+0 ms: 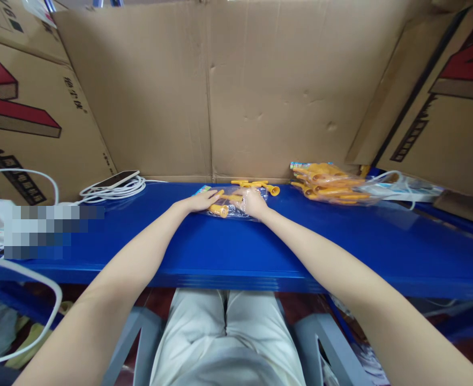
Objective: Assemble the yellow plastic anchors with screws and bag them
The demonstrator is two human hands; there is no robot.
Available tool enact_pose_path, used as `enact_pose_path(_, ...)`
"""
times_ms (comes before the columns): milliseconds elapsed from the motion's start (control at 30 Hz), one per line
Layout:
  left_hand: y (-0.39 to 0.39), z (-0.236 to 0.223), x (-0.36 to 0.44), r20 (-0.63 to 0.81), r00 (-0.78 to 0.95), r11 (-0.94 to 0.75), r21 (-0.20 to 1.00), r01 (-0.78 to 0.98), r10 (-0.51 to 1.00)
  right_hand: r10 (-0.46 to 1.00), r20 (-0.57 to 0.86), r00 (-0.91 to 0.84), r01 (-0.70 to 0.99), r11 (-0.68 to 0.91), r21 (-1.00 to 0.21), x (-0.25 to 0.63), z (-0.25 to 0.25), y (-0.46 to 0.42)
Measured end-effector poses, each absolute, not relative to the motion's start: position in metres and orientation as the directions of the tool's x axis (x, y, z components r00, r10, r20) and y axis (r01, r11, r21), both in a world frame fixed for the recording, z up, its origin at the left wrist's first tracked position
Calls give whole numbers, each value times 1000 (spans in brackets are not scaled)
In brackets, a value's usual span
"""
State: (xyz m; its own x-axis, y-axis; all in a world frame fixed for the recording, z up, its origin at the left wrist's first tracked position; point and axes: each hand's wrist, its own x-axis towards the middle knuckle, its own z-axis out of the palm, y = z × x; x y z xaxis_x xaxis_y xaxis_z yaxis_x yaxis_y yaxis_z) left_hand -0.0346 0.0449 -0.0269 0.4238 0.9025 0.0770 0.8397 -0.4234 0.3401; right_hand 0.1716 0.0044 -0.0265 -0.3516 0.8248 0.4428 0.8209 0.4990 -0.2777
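On the blue table, a clear plastic bag (249,214) lies flat between my hands, with a bit of coloured header showing at its left end. My left hand (204,201) rests on that end, fingers stretched out beside an orange trumpet-shaped plastic piece (219,210). My right hand (254,202) is curled at the bag's right part, with its fingers around another orange trumpet-shaped piece (235,198); clear film partly covers these fingers. Just behind the right hand lie a few loose orange trumpet-shaped pieces (273,190).
Filled bags of orange pieces (328,182) are stacked at the right, near a white cable (405,185). A phone (118,179) lies on a coiled white cable (127,190) at the left. Tall cardboard (236,96) walls in the blue table (228,252) at the back and sides.
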Motion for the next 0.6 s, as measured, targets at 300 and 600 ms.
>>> enact_pose_path(300, 43, -26, -29, 3, 498, -487, 208, 848, 867, 858, 452, -243, 776, 451, -440, 173, -32, 13)
enact_pose_path(600, 33, -21, -23, 3, 461, -451, 218, 866, 887, 981, 190, -48, 240, 196, -951, 172, -31, 13)
